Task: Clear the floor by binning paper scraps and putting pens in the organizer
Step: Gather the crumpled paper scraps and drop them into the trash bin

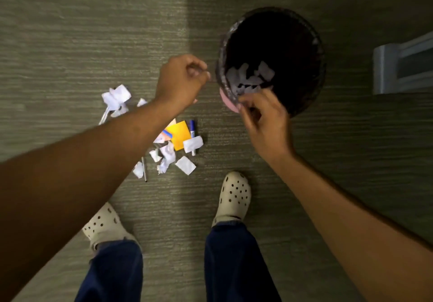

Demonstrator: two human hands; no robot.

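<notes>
A black bin (pixel 311 51) with a dark liner stands on the carpet, with white paper scraps (pixel 248 77) inside it. My right hand (pixel 262 119) is at the bin's near rim, its fingertips touching a pink piece (pixel 225 100); I cannot tell whether they grip it. My left hand (pixel 182 79) hovers just left of the bin, fingers curled shut with nothing visible in them. Below it lies a pile on the floor: a yellow note (pixel 179 135), white scraps (pixel 185 165), a blue marker (pixel 192 128) and a thin pen (pixel 144 169). More crumpled paper (pixel 116 96) lies further left.
My feet in cream clogs (pixel 234 194) (pixel 103 224) stand just below the pile. A pale grey piece of furniture (pixel 403 65) juts in at the right edge. Grey-green carpet (pixel 70 44) covers the floor all around.
</notes>
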